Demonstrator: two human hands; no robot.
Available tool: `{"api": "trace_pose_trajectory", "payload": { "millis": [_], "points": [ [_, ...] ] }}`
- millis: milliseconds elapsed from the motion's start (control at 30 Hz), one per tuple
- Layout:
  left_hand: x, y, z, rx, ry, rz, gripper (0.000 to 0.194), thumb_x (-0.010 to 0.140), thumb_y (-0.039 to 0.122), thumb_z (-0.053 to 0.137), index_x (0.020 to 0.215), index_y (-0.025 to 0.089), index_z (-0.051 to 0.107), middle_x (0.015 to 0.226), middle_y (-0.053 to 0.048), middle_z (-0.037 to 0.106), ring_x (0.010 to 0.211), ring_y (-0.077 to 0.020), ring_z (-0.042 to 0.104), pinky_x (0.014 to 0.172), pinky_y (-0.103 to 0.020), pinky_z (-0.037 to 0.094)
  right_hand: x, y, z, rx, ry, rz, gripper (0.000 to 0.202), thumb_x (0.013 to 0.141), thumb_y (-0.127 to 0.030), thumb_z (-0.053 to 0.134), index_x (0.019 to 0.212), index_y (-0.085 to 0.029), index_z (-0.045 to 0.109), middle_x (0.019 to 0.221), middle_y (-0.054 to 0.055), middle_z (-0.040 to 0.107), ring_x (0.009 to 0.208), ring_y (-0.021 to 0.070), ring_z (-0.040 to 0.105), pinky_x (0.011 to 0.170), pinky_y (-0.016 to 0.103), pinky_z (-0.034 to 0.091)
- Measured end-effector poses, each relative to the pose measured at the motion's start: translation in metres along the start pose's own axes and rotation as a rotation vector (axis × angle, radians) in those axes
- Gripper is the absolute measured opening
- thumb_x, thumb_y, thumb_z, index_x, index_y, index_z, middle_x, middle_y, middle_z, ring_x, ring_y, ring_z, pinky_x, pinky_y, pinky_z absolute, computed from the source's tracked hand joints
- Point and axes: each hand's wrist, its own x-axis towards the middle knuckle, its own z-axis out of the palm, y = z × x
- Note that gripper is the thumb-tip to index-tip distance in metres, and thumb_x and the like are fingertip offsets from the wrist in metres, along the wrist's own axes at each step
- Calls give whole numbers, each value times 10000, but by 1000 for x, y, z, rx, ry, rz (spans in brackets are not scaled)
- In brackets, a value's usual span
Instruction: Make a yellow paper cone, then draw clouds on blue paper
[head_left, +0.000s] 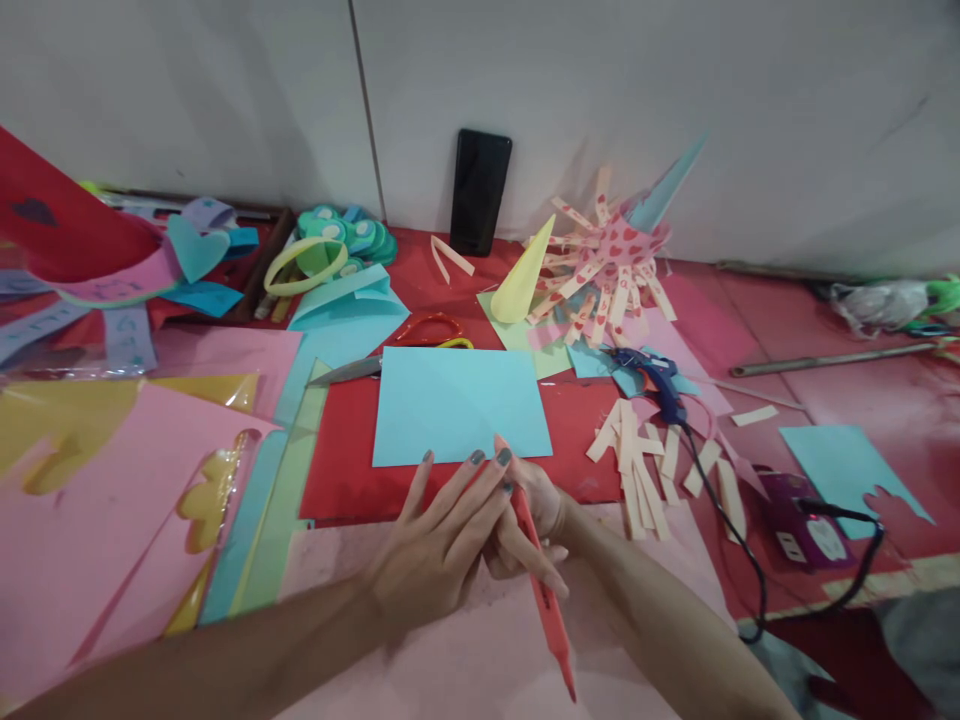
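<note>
A red marker [551, 620] slants across the front of me, its thin tip pointing down toward my body. My right hand [529, 520] grips it near its upper part. Laid partly over the right hand is my left hand [446, 535], with fingers stretched out and slightly spread; part of the right hand is hidden beneath it. The fingertips of both hands are at the near edge of a light blue paper [461, 405], which lies on red sheets [577, 430]. Scissors [352, 370] with red and yellow handles lie partly under the blue paper.
Pink paper [97, 520] and other sheets pile up at left. Behind are a phone [480, 190], a yellow paper cone [521, 280] and decorated paper hats. On the right lie paper strips [637, 470], a glue gun [652, 380] and its cord, running near a purple power box [802, 530].
</note>
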Motion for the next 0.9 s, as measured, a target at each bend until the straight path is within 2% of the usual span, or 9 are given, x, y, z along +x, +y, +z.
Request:
{"api": "trace_pose_trajectory", "payload": {
  "millis": [100, 200, 367, 533, 600, 767, 900],
  "points": [
    [1, 0, -1, -13, 9, 2, 356, 810, 153, 422, 1154, 91, 490, 1244, -119, 518, 1308, -226, 222, 1072, -517, 105, -3, 1, -1, 37, 67, 43, 1124, 621, -792, -86, 621, 30, 680, 245, 82, 408, 247, 107, 369, 274, 224, 314],
    [1, 0, -2, -21, 11, 13, 347, 809, 135, 422, 1147, 94, 491, 1252, -112, 511, 1305, -228, 230, 1071, -521, 107, -6, 4, -3, 67, 149, 148, 1137, 610, -779, -134, 562, 21, 672, 222, 93, 392, 230, 111, 360, 259, 226, 310],
    [-1, 0, -2, -28, 7, 30, 304, 805, 129, 440, 1100, 123, 514, 1267, -104, 499, 1297, -241, 248, 1065, -536, 126, -8, 6, -8, 69, 83, 173, 1123, 616, -784, -113, 573, 16, 675, 238, 93, 412, 239, 114, 379, 250, 218, 319],
    [2, -1, -5, 4, 10, 56, 287, 820, 136, 410, 1082, 129, 529, 1222, -92, 545, 1285, -236, 274, 1071, -521, 129, -6, 6, -7, 68, 128, 283, 1047, 684, -734, -101, 511, -26, 650, 228, 68, 388, 233, 104, 354, 246, 205, 317],
    [4, -1, -7, 19, 12, 64, 278, 824, 133, 405, 1066, 135, 543, 1189, -74, 574, 1284, -226, 277, 1077, -506, 126, -6, 6, -7, 72, 125, 271, 1031, 700, -720, -99, 511, -30, 643, 234, 59, 385, 234, 98, 345, 250, 200, 318],
    [1, -2, -4, 0, 9, 61, 280, 823, 136, 414, 1074, 155, 536, 1223, -71, 544, 1294, -231, 258, 1061, -564, 90, -8, 6, -11, 101, -14, 187, 1097, 654, -763, -93, 605, 25, 668, 270, 96, 447, 247, 115, 396, 261, 218, 340],
    [0, -2, -1, 14, -3, 40, 322, 816, 153, 428, 1127, 160, 508, 1263, -72, 506, 1304, -235, 234, 1060, -562, 94, -9, 6, -11, 90, 46, 186, 1121, 623, -772, -127, 593, 17, 669, 258, 97, 437, 239, 117, 387, 265, 228, 344]
  ]
}}
